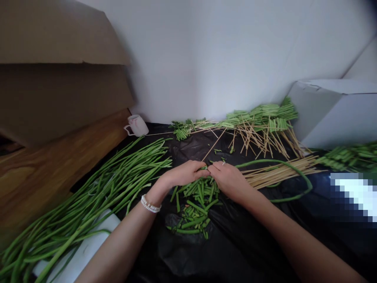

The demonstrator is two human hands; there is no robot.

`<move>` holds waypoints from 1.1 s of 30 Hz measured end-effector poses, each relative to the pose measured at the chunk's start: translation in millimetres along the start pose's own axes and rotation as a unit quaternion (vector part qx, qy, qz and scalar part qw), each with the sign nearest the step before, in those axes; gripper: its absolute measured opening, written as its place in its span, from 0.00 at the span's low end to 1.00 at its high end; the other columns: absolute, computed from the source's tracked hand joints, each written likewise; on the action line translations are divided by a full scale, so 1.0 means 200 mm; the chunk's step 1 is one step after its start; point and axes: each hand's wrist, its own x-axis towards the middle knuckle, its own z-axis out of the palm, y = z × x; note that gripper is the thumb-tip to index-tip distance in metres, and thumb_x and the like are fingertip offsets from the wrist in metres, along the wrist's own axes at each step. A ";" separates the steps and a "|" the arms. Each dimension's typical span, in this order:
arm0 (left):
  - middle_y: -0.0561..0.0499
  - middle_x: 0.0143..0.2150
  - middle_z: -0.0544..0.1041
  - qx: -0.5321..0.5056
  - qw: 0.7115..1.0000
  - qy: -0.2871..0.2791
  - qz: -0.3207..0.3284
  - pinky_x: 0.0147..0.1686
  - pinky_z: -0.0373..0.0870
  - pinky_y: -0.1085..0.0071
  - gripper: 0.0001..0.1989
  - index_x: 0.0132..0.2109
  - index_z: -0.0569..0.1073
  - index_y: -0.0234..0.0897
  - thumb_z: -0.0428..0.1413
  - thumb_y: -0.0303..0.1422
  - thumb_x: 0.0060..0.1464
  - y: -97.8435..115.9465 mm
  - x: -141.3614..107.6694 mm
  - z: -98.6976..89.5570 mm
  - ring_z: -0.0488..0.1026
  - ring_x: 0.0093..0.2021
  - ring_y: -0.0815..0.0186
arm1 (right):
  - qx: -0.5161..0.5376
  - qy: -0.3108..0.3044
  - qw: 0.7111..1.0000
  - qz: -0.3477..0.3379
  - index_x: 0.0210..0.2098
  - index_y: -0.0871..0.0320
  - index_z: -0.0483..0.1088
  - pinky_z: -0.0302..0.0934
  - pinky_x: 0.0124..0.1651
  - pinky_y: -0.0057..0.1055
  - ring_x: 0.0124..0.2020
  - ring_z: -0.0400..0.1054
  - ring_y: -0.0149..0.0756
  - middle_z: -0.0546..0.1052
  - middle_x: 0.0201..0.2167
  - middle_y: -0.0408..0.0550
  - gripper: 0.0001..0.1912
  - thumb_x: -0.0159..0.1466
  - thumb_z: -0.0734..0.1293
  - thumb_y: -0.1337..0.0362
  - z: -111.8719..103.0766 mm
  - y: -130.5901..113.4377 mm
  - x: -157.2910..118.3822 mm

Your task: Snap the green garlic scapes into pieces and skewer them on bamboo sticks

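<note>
My left hand point(190, 172) and my right hand point(225, 177) meet at the middle, fingers closed. A long green bean point(303, 177) runs out from my right hand and loops to the right. Green shows between my left fingers, probably a piece of bean, and a thin wooden stick point(212, 146) rises from there. Just below both hands lies a pile of cut bean pieces point(196, 214) on black plastic sheeting point(188, 255). Long whole beans point(97, 196) spread over the left side. A bundle of bare sticks point(282, 173) lies right of my right hand.
Skewered bean pieces point(262, 116) are stacked along the wall, with more skewers point(353, 157) at the right. A white mug point(138, 125) stands at the back left. Cardboard point(64, 86) rises at the left, and a white box point(338, 114) stands at the right.
</note>
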 end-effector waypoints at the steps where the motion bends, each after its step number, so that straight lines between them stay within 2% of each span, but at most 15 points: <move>1: 0.55 0.25 0.68 -0.005 1.000 0.011 0.008 0.27 0.59 0.74 0.14 0.29 0.69 0.37 0.51 0.39 0.59 -0.02 -0.01 0.02 0.63 0.27 0.69 | 0.014 -0.005 1.000 -0.005 0.34 0.60 0.68 0.56 0.37 0.33 0.34 0.65 0.39 0.71 0.31 0.49 0.09 0.65 0.59 0.75 0.00 0.00 0.00; 4: 0.54 0.28 0.68 -0.067 0.997 0.031 0.020 0.31 0.60 0.74 0.15 0.32 0.69 0.36 0.47 0.41 0.61 -0.05 -0.04 0.07 0.62 0.30 0.69 | 0.084 0.005 0.996 -0.019 0.33 0.59 0.68 0.57 0.39 0.32 0.34 0.65 0.38 0.72 0.30 0.48 0.11 0.68 0.57 0.73 0.00 0.01 0.01; 7: 0.57 0.26 0.61 -0.184 0.982 0.035 0.018 0.27 0.56 0.75 0.17 0.32 0.66 0.36 0.48 0.44 0.61 -0.04 -0.06 0.08 0.57 0.26 0.71 | 0.153 0.065 0.986 -0.018 0.32 0.59 0.67 0.57 0.40 0.31 0.34 0.64 0.37 0.72 0.30 0.48 0.14 0.70 0.54 0.70 -0.02 0.01 0.03; 11: 0.60 0.23 0.55 -0.346 0.938 0.030 0.014 0.22 0.48 0.76 0.18 0.32 0.62 0.36 0.50 0.47 0.60 -0.02 -0.05 0.10 0.49 0.22 0.74 | 0.200 0.130 0.971 0.019 0.30 0.58 0.66 0.56 0.37 0.31 0.33 0.64 0.37 0.71 0.28 0.47 0.14 0.70 0.54 0.68 -0.05 -0.01 0.03; 16: 0.61 0.21 0.54 -0.462 0.886 0.042 0.013 0.19 0.42 0.77 0.18 0.31 0.63 0.35 0.55 0.45 0.58 -0.01 -0.04 0.14 0.45 0.19 0.77 | 0.219 0.182 0.957 0.056 0.30 0.57 0.66 0.57 0.37 0.30 0.32 0.64 0.36 0.70 0.28 0.47 0.13 0.70 0.55 0.67 -0.06 -0.05 0.02; 20: 0.62 0.19 0.53 -0.563 0.824 0.054 0.026 0.18 0.41 0.78 0.18 0.29 0.64 0.34 0.58 0.44 0.56 0.02 -0.02 0.18 0.46 0.18 0.78 | 0.256 0.212 0.939 0.086 0.31 0.57 0.66 0.57 0.36 0.29 0.31 0.65 0.35 0.70 0.27 0.46 0.13 0.70 0.56 0.68 -0.07 -0.07 0.02; 25: 0.60 0.19 0.57 -0.630 0.774 0.064 0.007 0.18 0.47 0.79 0.15 0.31 0.67 0.33 0.60 0.40 0.54 0.04 -0.03 0.19 0.52 0.17 0.78 | 0.269 0.227 0.932 0.081 0.36 0.57 0.68 0.60 0.38 0.28 0.33 0.68 0.34 0.74 0.31 0.47 0.10 0.71 0.57 0.64 -0.04 -0.06 0.03; 29: 0.62 0.19 0.54 -0.679 0.732 0.050 -0.004 0.19 0.48 0.80 0.16 0.31 0.66 0.33 0.62 0.40 0.53 0.03 -0.04 0.18 0.50 0.16 0.79 | 0.260 0.207 0.940 0.077 0.38 0.58 0.67 0.60 0.37 0.28 0.33 0.69 0.35 0.75 0.31 0.48 0.11 0.71 0.55 0.64 -0.04 -0.06 0.03; 31: 0.62 0.19 0.54 -0.677 0.734 0.061 -0.004 0.19 0.49 0.81 0.16 0.30 0.66 0.32 0.62 0.40 0.53 0.04 -0.03 0.20 0.50 0.16 0.79 | 0.253 0.180 0.947 0.083 0.37 0.58 0.67 0.60 0.36 0.28 0.32 0.69 0.35 0.74 0.31 0.48 0.12 0.71 0.54 0.64 -0.04 -0.06 0.03; 33: 0.61 0.19 0.55 -0.657 0.748 0.091 -0.002 0.19 0.49 0.81 0.16 0.30 0.67 0.32 0.61 0.40 0.54 0.04 -0.02 0.21 0.52 0.17 0.79 | 0.245 0.155 0.953 0.092 0.36 0.57 0.66 0.59 0.35 0.28 0.31 0.69 0.35 0.74 0.29 0.47 0.13 0.71 0.53 0.64 -0.04 -0.06 0.02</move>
